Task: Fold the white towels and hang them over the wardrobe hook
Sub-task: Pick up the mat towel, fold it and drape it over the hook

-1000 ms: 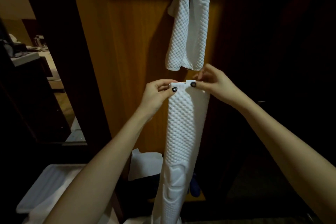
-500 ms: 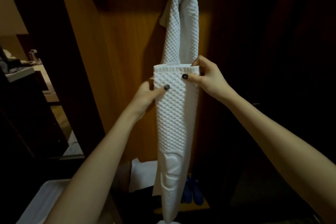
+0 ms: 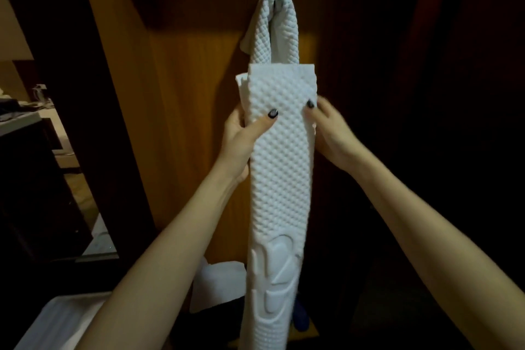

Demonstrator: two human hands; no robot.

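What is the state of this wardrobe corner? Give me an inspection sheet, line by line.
Surface: wooden wardrobe panel, lit in the middle, dark at the sides.
Job's things: hung towel draped over the hook; long towel held upright in front of it, its top edge below the hook.
Clutter: white cloth and a blue item low in the wardrobe.
Hands: left hand and right hand grip the long towel's sides, thumbs on its front.
Cables: nothing seen.
Surroundings: dim room with a counter at left.

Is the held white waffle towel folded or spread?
Folded: the held white waffle towel hangs as a narrow strip, layered edges showing at its top corner.
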